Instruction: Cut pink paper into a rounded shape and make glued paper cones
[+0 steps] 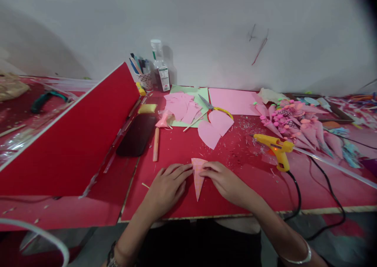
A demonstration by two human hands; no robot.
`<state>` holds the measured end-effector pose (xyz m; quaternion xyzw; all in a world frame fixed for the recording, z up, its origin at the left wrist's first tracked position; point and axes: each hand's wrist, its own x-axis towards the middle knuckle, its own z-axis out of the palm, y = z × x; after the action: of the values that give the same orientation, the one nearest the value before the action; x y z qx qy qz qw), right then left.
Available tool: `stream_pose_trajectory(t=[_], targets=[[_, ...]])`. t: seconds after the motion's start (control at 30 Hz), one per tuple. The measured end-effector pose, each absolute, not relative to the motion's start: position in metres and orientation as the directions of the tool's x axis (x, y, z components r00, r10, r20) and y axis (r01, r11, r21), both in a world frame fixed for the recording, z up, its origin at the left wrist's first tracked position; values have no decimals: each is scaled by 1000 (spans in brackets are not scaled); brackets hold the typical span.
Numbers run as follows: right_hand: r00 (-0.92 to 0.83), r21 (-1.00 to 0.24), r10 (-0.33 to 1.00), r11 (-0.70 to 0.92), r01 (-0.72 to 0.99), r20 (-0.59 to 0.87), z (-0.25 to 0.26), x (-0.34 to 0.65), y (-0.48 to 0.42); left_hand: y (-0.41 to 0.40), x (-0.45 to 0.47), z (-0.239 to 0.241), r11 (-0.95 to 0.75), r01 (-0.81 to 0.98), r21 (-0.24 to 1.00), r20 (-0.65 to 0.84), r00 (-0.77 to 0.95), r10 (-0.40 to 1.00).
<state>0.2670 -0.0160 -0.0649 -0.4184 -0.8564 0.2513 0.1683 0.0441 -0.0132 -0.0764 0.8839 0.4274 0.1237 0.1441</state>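
A small cone-shaped piece of pink patterned paper (198,180) lies near the table's front edge, wide end away from me and tip toward me. My left hand (168,184) has its fingertips closed at the paper cone's upper left edge. From the other side, my right hand (224,180) pinches its upper right part with bent fingers. Beyond them lie pink cut paper pieces (214,131) with curved edges, and yellow-handled scissors (216,109) rest just behind these. To the right sits a yellow hot glue gun (275,147), its small light glowing orange.
A red board (76,137) leans at the left beside a black phone (137,136). Behind stand a pen cup (145,80) and a bottle (161,72). Finished-looking pink paper cones (294,121) pile up at right. The glue gun's black cord (299,196) hangs over the front edge.
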Motion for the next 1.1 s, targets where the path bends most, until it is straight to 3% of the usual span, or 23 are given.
stream_pose_trajectory(t=[0.13,0.4,0.57,0.83,0.97,1.1], targets=[[-486,-658,867,431,618,111,-65,268,-15,-13,44,-74,-578,717,388,72,602,795],[-510,-530,858,462,711,63,-60,251,-9,-11,41,-74,-555,691,463,55,603,796],[-489,-539,872,426,726,30,-57,256,9,-6,42,-67,-538,647,540,103,584,805],[-569,-537,822,493,685,28,-57,260,32,9,61,-59,-487,763,424,66,511,857],[-559,-586,828,474,657,43,-59,262,39,13,62,-59,-402,739,541,38,456,889],[-536,-713,842,415,566,64,-61,263,42,19,58,-60,-316,694,647,-7,420,908]])
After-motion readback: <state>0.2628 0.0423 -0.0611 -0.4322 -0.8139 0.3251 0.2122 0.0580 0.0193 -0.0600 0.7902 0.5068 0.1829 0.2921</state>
